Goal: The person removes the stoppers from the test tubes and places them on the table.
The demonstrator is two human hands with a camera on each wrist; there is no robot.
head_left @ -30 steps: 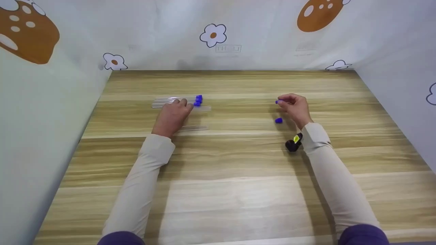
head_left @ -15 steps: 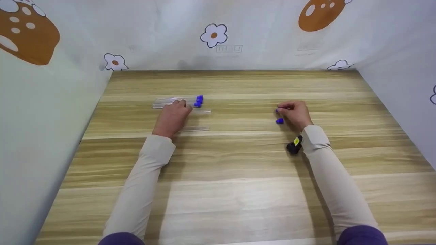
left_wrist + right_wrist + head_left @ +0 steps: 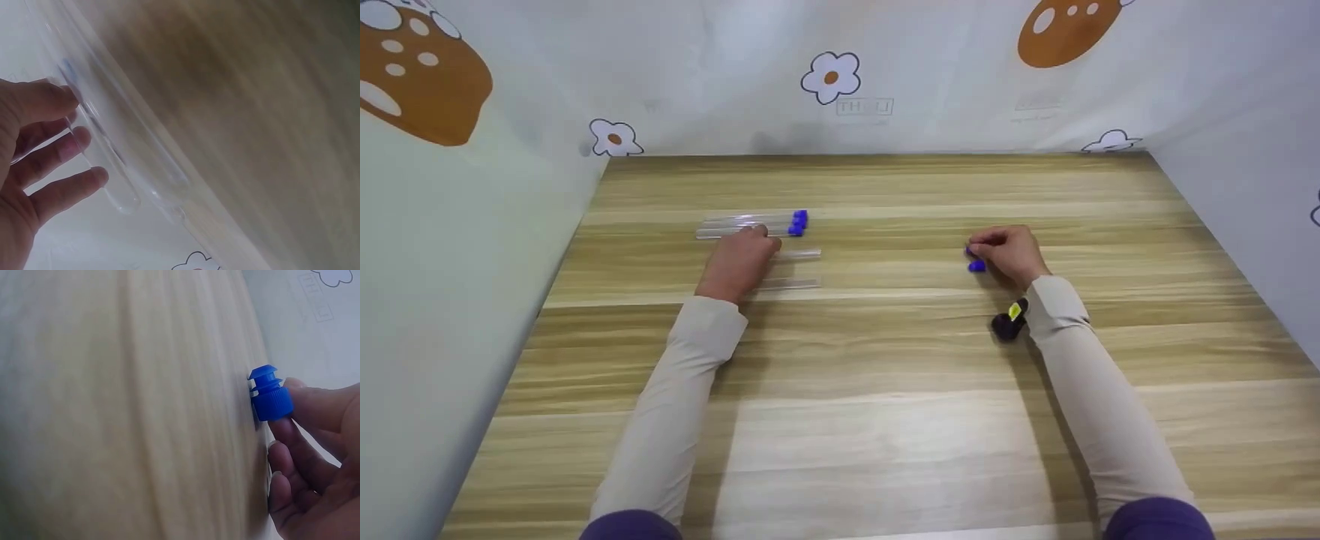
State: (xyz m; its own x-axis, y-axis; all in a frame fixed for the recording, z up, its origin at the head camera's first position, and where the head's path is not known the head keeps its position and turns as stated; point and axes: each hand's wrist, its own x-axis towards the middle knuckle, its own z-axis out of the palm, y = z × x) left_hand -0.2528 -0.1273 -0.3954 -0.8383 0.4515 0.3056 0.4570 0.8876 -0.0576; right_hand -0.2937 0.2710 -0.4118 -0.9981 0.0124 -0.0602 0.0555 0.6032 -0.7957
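Observation:
My left hand (image 3: 741, 259) holds a clear test tube (image 3: 801, 254) by its middle. The left wrist view shows the thumb and the fingers on either side of the tube (image 3: 121, 194), its rounded end hanging free. On the far side of that hand lie several clear tubes (image 3: 712, 233) with blue stoppers (image 3: 797, 223) in their right ends. On the near side lies another clear tube (image 3: 802, 283), partly hidden. Far to the right, my right hand (image 3: 1011, 253) pinches a small blue stopper (image 3: 969, 250) low over the table. Close by lies another blue stopper (image 3: 976, 266).
The wood-grain table (image 3: 840, 360) ends at a pale wall sheet (image 3: 720, 82) with printed flowers. A black device with a yellow label (image 3: 1009, 321) sits at the right wrist.
My right hand has come down and nearer with its stopper, towards the lying one. The tube in my left hand has shifted slightly nearer, away from the stoppered tubes.

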